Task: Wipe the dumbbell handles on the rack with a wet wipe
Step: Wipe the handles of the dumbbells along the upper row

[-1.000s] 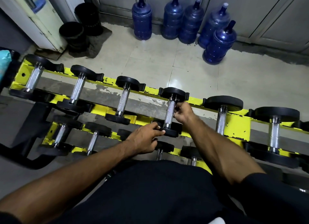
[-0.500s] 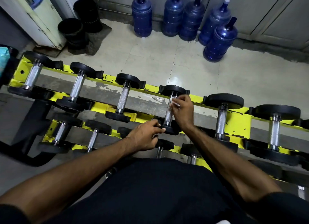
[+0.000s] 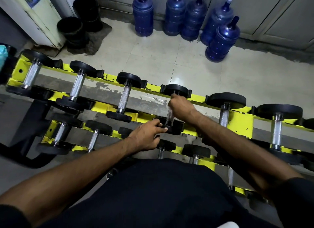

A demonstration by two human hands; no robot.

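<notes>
- Right hand [image 3: 181, 108]: fingers curled tight round the upper part of the handle [image 3: 169, 118] of the fourth dumbbell [image 3: 175, 90] from the left on the top tier.
- Wet wipe [image 3: 169, 107]: only a pale blurred scrap shows at the hand's left edge, against the handle; the rest is hidden under the hand.
- Left hand [image 3: 146, 136]: fingers curled over the near head [image 3: 175, 128] of the same dumbbell, thumb lying along its front edge.
- The dumbbell lies across the yellow rack [image 3: 241, 124], far head in its black cradle.
- Other dumbbells sit in a row either side, chrome knurled handles bare; smaller ones on the lower tier.
- Behind the rack: tiled floor, five blue water jugs [image 3: 222, 39] by the wall, black buckets [image 3: 71, 29] at left.
</notes>
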